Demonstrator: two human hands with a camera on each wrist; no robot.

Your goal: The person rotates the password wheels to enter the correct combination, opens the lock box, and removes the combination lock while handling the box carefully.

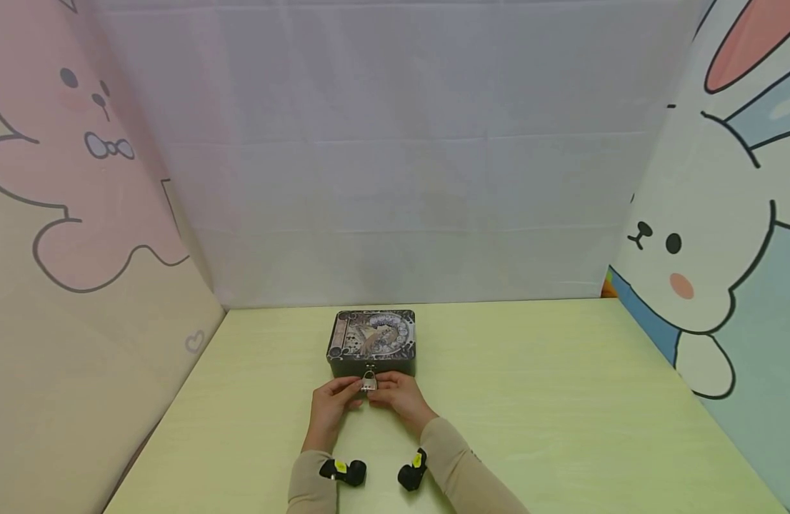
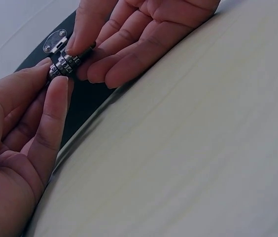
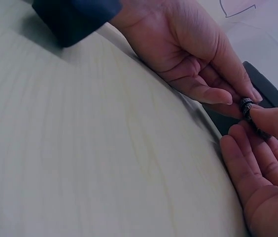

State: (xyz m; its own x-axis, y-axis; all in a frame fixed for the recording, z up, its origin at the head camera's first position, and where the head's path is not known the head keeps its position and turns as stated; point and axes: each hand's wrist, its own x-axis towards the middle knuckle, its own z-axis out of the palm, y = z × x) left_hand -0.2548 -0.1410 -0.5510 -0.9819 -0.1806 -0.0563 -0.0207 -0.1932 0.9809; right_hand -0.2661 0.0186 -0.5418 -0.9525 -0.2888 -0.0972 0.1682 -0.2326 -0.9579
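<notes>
Beige sleeves (image 1: 313, 485) lie nearest us; beyond them, our left hand (image 1: 329, 408) and right hand (image 1: 405, 398) both pinch a silver combination padlock (image 1: 369, 384) at the front clasp (image 1: 371, 367) of a dark printed box (image 1: 372, 337) on our yellow-green desk (image 1: 562, 400), before white cloth (image 1: 395, 164).

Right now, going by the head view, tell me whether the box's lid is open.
No, the lid lies closed on the box, with the padlock at its front.
</notes>
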